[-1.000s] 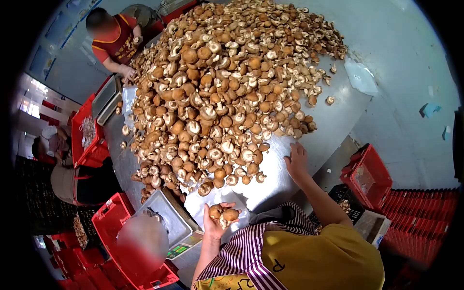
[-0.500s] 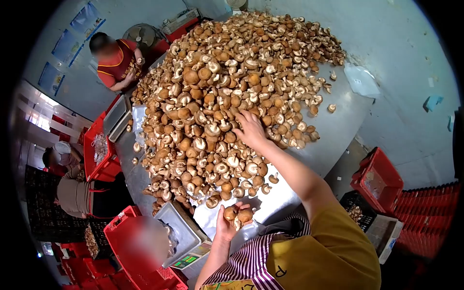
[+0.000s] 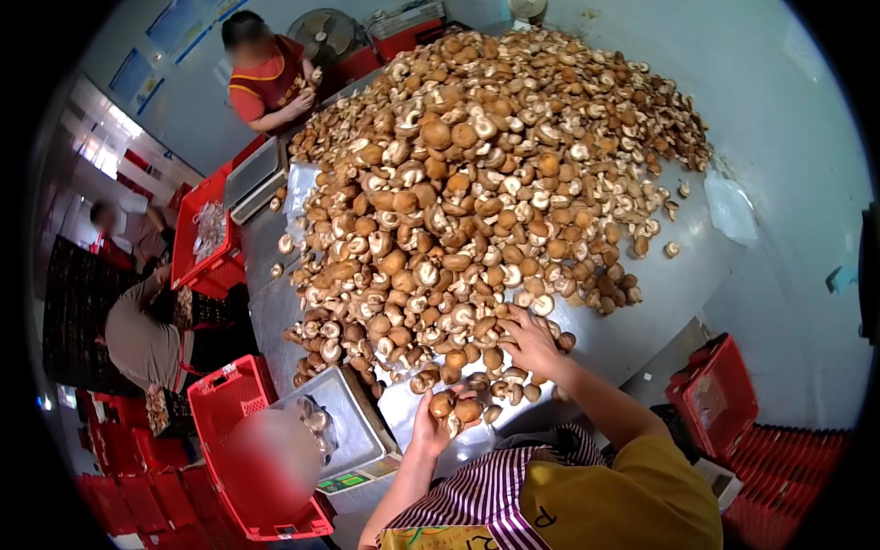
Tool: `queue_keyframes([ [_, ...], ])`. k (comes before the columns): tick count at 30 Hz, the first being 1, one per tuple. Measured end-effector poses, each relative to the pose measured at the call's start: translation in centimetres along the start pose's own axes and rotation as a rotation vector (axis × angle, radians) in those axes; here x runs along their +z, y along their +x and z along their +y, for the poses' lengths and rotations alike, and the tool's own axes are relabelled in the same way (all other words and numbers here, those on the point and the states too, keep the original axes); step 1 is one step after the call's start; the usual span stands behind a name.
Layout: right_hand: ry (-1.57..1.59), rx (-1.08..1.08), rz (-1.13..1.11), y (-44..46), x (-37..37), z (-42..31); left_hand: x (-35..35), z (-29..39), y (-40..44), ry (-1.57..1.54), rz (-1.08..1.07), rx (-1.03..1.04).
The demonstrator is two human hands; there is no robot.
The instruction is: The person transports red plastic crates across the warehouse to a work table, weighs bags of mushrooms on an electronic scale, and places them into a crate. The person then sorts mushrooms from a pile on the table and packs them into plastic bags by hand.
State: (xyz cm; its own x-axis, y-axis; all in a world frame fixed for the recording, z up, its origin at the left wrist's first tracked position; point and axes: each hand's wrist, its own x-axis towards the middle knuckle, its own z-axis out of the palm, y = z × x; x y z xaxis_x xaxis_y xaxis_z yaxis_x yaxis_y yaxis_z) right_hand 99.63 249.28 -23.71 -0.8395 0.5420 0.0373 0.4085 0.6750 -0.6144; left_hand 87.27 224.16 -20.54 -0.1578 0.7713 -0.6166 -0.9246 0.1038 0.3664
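A large heap of brown-capped shiitake mushrooms (image 3: 477,202) covers much of the metal table (image 3: 692,238). At the near edge my left hand (image 3: 431,434) is palm up, cupped around a few mushrooms (image 3: 456,410) with brown caps and a pale stem showing. My right hand (image 3: 533,346) lies palm down at the near side of the heap, fingers stretched over mushrooms and touching them. Loose mushrooms (image 3: 513,385) lie between the two hands, on and around a bright white sheet (image 3: 401,409).
Left of my left hand stands a scale (image 3: 344,431) with a bagged pack on its tray. Beside it is a red crate (image 3: 229,390). A co-worker (image 3: 275,82) handles mushrooms across the table; another person (image 3: 147,335) bends at the left. More red crates (image 3: 720,394) stand right.
My right hand has drawn back from the middle of the heap toward me, and mushrooms have slid to the near edge. My left hand keeps its mushrooms. The view has shifted.
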Motion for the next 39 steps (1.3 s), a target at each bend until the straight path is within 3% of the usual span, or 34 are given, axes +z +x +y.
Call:
queue_keyframes([
  [3,-0.072,-0.012,-0.013,1.7,-1.5,-0.3,0.7,0.7,0.0,0.045,0.099,0.022],
  [5,0.077,-0.066,0.209,4.9,-2.6,2.2,0.4,0.9,-0.2,0.033,0.129,0.028],
  [6,0.131,0.047,0.320,6.8,-5.2,1.5,-0.5,0.9,-0.3,-0.005,0.107,0.030],
  [7,0.065,0.154,0.444,8.9,-6.0,3.3,-1.1,0.8,-0.4,-0.043,0.086,0.033],
  [10,-0.275,0.147,0.719,14.3,-10.2,7.8,-1.3,0.5,-1.0,-0.067,0.115,0.022],
  [11,-0.242,0.258,0.713,15.9,-10.6,9.1,-1.5,0.4,-1.1,-0.079,0.101,0.013],
  [13,-0.410,0.303,0.599,17.2,-11.1,11.0,-1.3,0.1,-1.0,-0.064,0.077,0.020],
  [16,-0.356,0.297,0.419,17.9,-11.0,13.3,-1.1,-0.6,-0.4,-0.078,0.057,-0.045],
  [17,-0.369,0.310,0.527,18.8,-9.7,16.5,-1.0,-0.7,-0.2,-0.086,0.058,-0.023],
  [20,-0.205,0.307,0.682,18.0,-10.4,13.6,-0.9,-0.7,-0.1,-0.063,0.025,-0.031],
  [22,0.316,0.357,0.627,15.8,-11.0,11.2,-0.5,-0.7,0.0,-0.053,-0.021,-0.038],
  [25,0.462,0.058,0.441,12.1,-10.1,6.9,1.4,0.5,-0.1,-0.039,-0.134,-0.062],
  [27,0.560,0.097,0.166,9.1,-9.3,3.8,2.6,1.0,0.7,-0.052,-0.224,-0.079],
  [28,0.665,0.246,-0.029,7.1,-10.9,-2.2,3.5,1.3,1.1,-0.033,-0.266,-0.059],
  [29,0.788,0.113,-0.118,5.5,-9.5,-3.2,4.4,1.5,1.5,-0.015,-0.308,-0.039],
  [30,0.604,0.031,-0.230,4.3,-8.4,-3.7,5.2,1.8,1.7,-0.024,-0.329,-0.036],
  [31,0.378,-0.172,-0.225,3.2,-7.3,-4.4,6.4,2.3,1.7,-0.050,-0.371,-0.032],
  [33,0.201,-0.353,-0.214,1.9,-7.1,-6.9,6.1,2.1,2.4,-0.101,-0.310,-0.025],
  [34,0.224,-0.370,-0.232,1.6,-6.9,-7.7,5.8,1.9,2.5,-0.093,-0.105,-0.014],
  [35,0.246,-0.387,-0.250,1.5,-6.6,-8.2,5.4,1.8,2.5,-0.110,-0.086,-0.013],
  [39,0.272,-0.311,-0.109,7.1,-6.5,-7.4,4.3,2.0,2.3,-0.066,-0.244,-0.003],
])
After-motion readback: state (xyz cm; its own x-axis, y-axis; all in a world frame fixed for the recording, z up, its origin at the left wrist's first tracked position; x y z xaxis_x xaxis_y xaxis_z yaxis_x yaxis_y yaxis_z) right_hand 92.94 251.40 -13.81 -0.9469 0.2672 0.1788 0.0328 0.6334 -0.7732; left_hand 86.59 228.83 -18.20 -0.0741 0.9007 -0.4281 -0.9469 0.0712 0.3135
